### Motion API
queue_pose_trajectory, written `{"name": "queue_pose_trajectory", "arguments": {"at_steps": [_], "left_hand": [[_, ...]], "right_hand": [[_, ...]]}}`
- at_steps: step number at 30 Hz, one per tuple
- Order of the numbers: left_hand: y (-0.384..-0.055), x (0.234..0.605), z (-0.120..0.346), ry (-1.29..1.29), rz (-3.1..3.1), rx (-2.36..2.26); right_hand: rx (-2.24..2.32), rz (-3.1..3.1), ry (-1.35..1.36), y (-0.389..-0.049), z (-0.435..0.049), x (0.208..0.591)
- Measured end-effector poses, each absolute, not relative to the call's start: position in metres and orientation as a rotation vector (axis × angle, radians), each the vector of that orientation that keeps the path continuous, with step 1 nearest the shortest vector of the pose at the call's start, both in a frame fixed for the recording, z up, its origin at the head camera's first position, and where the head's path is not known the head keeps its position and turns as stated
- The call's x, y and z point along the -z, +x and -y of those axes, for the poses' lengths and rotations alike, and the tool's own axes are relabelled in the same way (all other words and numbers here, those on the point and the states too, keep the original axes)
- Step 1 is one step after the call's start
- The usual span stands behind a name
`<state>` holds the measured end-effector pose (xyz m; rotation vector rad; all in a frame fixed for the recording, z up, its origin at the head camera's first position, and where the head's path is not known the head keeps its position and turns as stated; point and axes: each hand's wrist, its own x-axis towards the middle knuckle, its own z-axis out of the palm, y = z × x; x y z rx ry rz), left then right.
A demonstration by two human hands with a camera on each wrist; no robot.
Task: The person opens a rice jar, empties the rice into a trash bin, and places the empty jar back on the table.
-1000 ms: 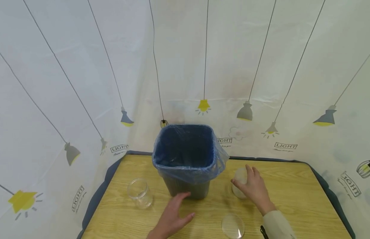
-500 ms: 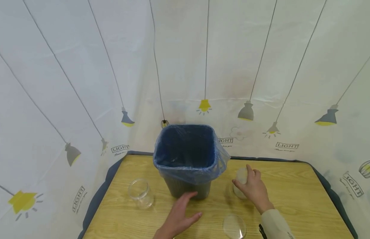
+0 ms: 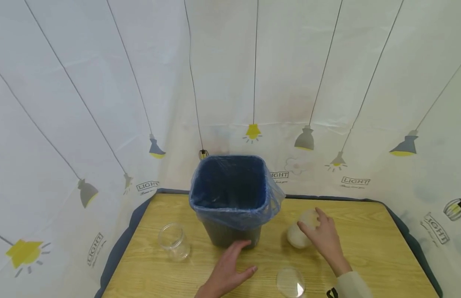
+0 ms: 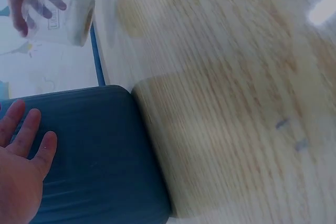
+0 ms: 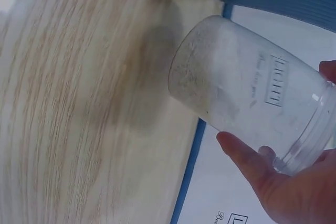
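Note:
My right hand (image 3: 325,240) grips a clear jar (image 3: 299,238) near its mouth, to the right of the waste bin (image 3: 230,234). Whitish matter shows at the bottom of the jar (image 5: 210,72), which leans with its base toward the left. In the right wrist view the thumb and fingers curl around the upper part. My left hand (image 3: 228,271) is in front of the bin with fingers spread and holds nothing. Its fingers overlap the bin's dark side (image 4: 100,156) in the left wrist view. A thin blue bag (image 3: 234,215) lines the bin and folds over its rim.
Left of the bin, a second clear jar (image 3: 174,242) stands on the wooden table (image 3: 364,248). A round clear lid (image 3: 291,282) lies near the front, between the hands. A white sheet (image 3: 230,82) printed with lamps surrounds the table's back and sides.
My right hand has shifted slightly right and tilted the jar, which stood more upright before. My left hand has drifted a little to the right along the bin's front.

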<state>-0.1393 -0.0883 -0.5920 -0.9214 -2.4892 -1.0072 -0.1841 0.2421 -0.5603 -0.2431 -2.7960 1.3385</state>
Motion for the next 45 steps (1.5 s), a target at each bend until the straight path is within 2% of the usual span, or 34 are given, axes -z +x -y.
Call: {"name": "queue_pose_trajectory", "arguments": {"at_steps": [18, 28, 45], "left_hand": [[-0.134, 0.558, 0.059, -1.039, 2.559, 1.199], [-0.135, 0.535, 0.034, -1.223, 2.49, 1.152], [-0.136, 0.526, 0.015, -1.091, 2.45, 0.832]], "right_hand": [[-1.722, 2.629, -0.252, -0.14, -0.238, 0.526], [-1.801, 2.571, -0.233, -0.123, -0.224, 0.508], [-1.806, 2.534, -0.098, -0.102, -0.201, 0.489]]}}
